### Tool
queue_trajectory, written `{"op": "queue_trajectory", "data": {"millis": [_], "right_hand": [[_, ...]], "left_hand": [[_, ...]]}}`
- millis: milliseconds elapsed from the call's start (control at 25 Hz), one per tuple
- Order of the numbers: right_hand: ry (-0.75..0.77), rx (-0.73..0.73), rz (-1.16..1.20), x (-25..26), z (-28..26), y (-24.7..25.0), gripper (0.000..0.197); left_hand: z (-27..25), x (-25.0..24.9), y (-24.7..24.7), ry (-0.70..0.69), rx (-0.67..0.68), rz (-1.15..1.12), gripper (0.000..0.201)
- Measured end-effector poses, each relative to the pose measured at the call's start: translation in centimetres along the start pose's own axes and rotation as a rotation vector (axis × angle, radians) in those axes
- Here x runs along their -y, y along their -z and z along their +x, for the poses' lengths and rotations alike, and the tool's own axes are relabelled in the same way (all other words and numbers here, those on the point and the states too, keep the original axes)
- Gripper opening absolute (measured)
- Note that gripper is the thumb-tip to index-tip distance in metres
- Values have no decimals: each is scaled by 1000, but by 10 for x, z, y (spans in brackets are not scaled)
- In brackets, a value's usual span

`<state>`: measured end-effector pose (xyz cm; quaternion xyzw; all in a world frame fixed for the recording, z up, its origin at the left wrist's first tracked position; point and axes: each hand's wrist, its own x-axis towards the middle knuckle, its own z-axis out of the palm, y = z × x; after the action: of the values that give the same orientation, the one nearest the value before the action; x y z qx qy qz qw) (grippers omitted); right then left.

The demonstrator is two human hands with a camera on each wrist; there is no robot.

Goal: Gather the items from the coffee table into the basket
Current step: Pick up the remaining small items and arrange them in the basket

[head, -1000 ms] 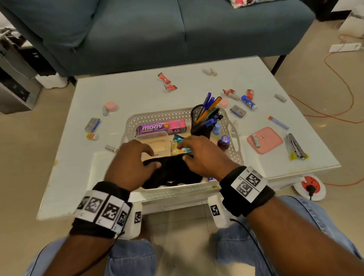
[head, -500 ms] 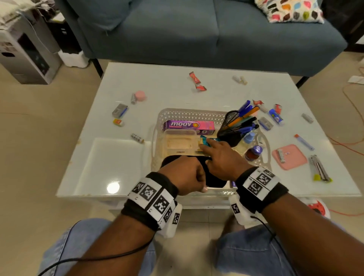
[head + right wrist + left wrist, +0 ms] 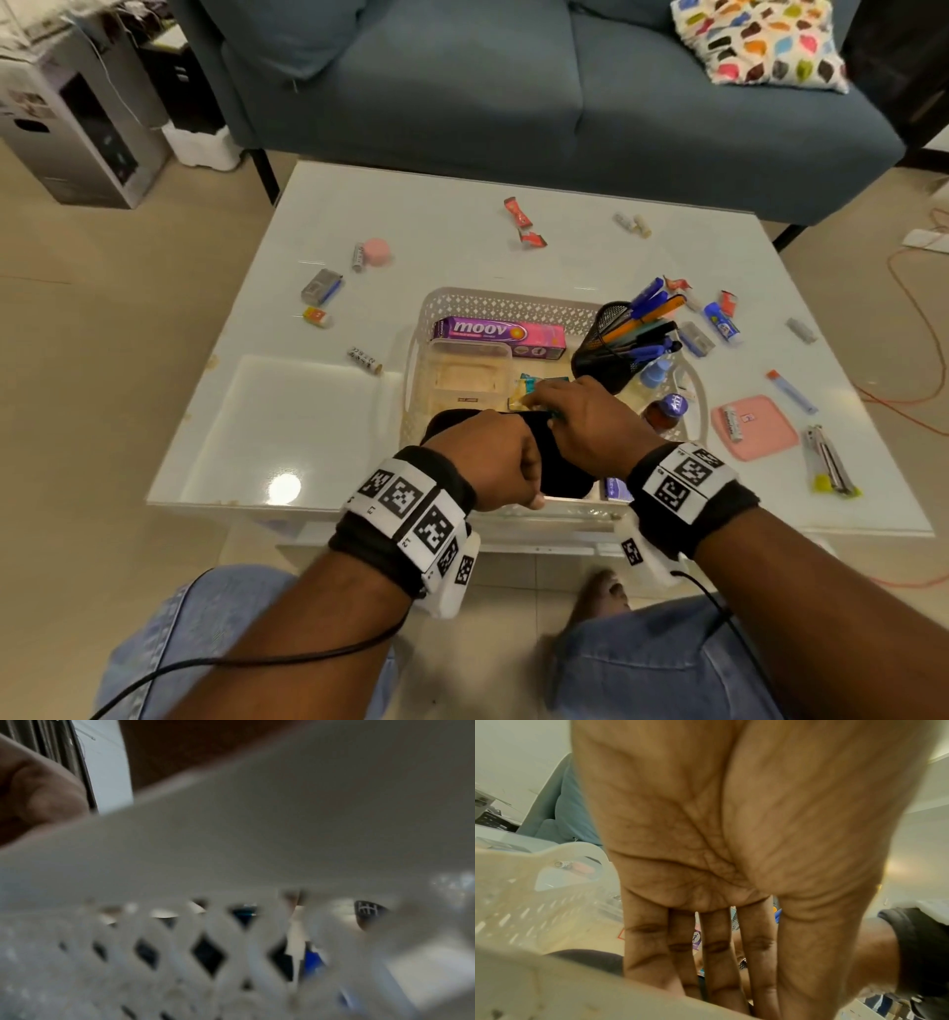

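On the left of the coffee table [image 3: 287,421] lie a grey sharpener [image 3: 319,285], a small eraser [image 3: 316,316] and a battery [image 3: 364,360], all outside the basket [image 3: 506,303]; the left hand [image 3: 488,465] reaches into the basket's near side, fingers straight and together against a black pouch [image 3: 562,465]; the right hand [image 3: 590,424] rests just beside it on the same pouch, though whether it grips cannot be told; further right the basket holds a tilted pen holder [image 3: 608,347]; a pink pad [image 3: 755,426] lies on the table beyond.
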<state>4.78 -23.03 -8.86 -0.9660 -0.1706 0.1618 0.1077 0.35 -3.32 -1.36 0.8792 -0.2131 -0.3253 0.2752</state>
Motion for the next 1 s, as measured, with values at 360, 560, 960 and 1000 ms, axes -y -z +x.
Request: {"op": "queue_trajectory", "data": {"millis": [360,560,960,1000], "right_hand": [[-11,-230,277,7,-25,19,26],[10,-268,293,21,-33,15,17],[-32,-169,205,23,-10,13,20],[-32,-165,193,23,-11,13,19]], "left_hand": [[-1,1,-1,-24,12,-18,9],[-17,14,39,-28,-196,-102,14],[27,181,179,578,-642,226,33],[34,195,181,613,-633,234,38]]}}
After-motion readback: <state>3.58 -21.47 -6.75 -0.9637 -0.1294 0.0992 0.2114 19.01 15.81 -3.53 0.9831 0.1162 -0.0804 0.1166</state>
